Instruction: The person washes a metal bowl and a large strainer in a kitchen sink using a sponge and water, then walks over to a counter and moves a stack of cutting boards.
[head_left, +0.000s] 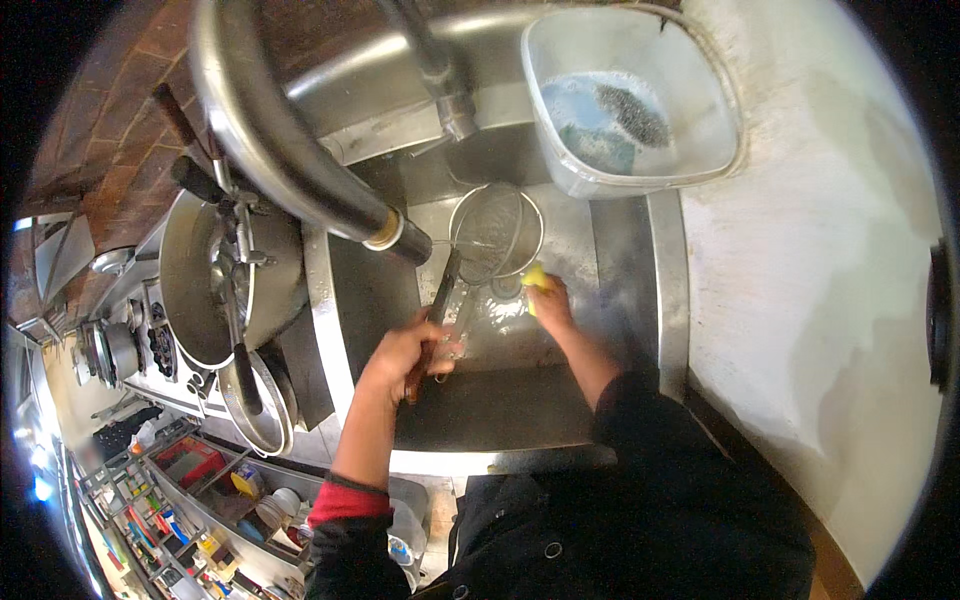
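My left hand (416, 352) grips the dark handle (444, 289) of a round wire-mesh strainer (491, 232), which is over the steel sink basin (525, 405). The strainer's hoops overlap, and I cannot tell whether a second strainer lies beneath. A metal strip resembling another handle (466, 307) runs under my left hand towards a small loop. In my right hand (551, 304) is a yellow sponge (535, 281), just below the strainer's right rim. Whether the sponge touches the rim is unclear. Wet, shiny patches cover the basin floor near the drain (506, 285).
A thick curved steel pipe (300, 142) with a black end overhangs the basin's left. Behind stands a tap (454, 105). A plastic tub (720, 142) holds sudsy water and scouring pads. Left are a large pot (180, 285) with utensils and a colander (255, 420). A wall (765, 262) rises right.
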